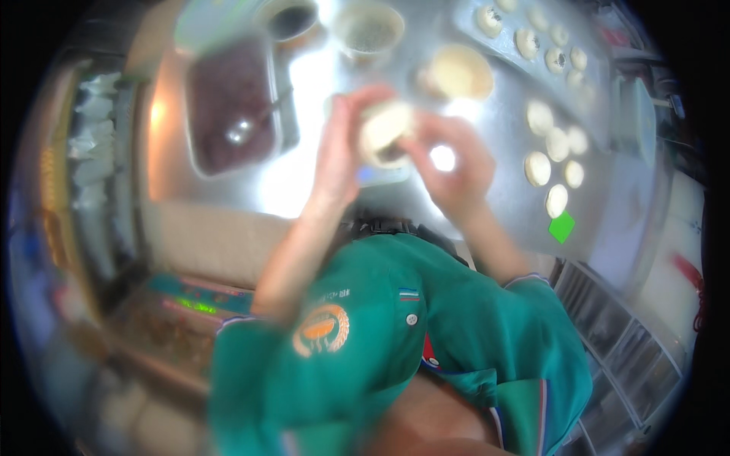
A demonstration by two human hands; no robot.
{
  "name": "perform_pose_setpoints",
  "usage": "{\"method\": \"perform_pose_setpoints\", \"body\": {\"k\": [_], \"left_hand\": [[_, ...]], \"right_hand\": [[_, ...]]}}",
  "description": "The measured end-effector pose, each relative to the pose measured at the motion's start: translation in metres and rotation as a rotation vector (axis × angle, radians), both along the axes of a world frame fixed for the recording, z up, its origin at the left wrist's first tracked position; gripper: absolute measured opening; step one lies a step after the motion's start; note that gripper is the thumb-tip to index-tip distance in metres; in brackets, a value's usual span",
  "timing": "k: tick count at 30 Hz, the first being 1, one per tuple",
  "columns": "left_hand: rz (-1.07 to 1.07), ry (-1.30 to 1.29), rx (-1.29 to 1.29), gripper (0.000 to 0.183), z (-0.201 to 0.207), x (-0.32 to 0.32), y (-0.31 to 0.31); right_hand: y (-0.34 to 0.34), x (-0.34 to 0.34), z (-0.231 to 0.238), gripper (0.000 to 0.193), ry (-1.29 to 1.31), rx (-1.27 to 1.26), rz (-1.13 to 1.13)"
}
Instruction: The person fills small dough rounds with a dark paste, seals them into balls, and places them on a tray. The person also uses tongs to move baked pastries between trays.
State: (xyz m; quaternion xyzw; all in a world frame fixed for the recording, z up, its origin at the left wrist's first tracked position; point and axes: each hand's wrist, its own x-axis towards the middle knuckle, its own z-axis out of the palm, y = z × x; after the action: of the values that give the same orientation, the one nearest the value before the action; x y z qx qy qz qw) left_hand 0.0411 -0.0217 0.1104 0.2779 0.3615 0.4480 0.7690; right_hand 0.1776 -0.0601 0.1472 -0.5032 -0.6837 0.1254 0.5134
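Note:
Above the metal table, a pale round piece of dough is held up between my two hands. A dark patch, which looks like filling, shows at its lower side. My left hand curls round the dough from the left. From the right, my right hand pinches its edge with thumb and fingers. Motion blur smears the fingertips. Left of my hands lies a rectangular metal pan of dark reddish-brown paste, with a spoon or spatula handle sticking out on its right.
Several small dough pieces lie on the metal table at right. Beyond them a tray carries dark-topped buns. Bowls stand at the far side, with a round pale item near them. A wire rack is low at right.

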Motion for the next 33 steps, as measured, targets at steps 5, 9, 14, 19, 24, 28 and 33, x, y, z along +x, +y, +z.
{"method": "perform_pose_setpoints", "body": {"k": [5, 9, 14, 19, 24, 28, 33], "left_hand": [[0.059, 0.115, -0.072, 0.05, -0.011, 0.007, -0.005], [-0.015, 0.274, -0.011, 0.054, -0.012, 0.009, -0.007], [0.027, 0.084, 0.108, 0.075, 0.019, 0.0, -0.005], [0.027, -0.072, 0.057, 0.058, -0.014, 0.003, -0.016], [-0.207, 0.014, 0.023, 0.055, -0.007, -0.011, -0.006], [0.079, -0.324, -0.041, 0.058, 0.043, -0.005, -0.016], [0.111, 0.01, 0.137, 0.055, -0.001, 0.004, -0.028]], "right_hand": [[-0.002, 0.003, -0.013, 0.022, -0.141, -0.05, 0.139], [-0.006, 0.001, -0.01, 0.02, -0.123, -0.143, 0.109], [-0.006, 0.01, 0.012, 0.017, 0.057, -0.081, 0.06], [-0.011, 0.0, -0.004, 0.017, -0.003, -0.125, 0.098], [-0.015, -0.005, 0.006, 0.017, 0.005, -0.179, 0.107], [-0.02, 0.003, 0.004, 0.017, 0.118, -0.105, 0.11], [-0.022, -0.009, 0.002, 0.012, 0.269, -0.318, 0.069]]}}
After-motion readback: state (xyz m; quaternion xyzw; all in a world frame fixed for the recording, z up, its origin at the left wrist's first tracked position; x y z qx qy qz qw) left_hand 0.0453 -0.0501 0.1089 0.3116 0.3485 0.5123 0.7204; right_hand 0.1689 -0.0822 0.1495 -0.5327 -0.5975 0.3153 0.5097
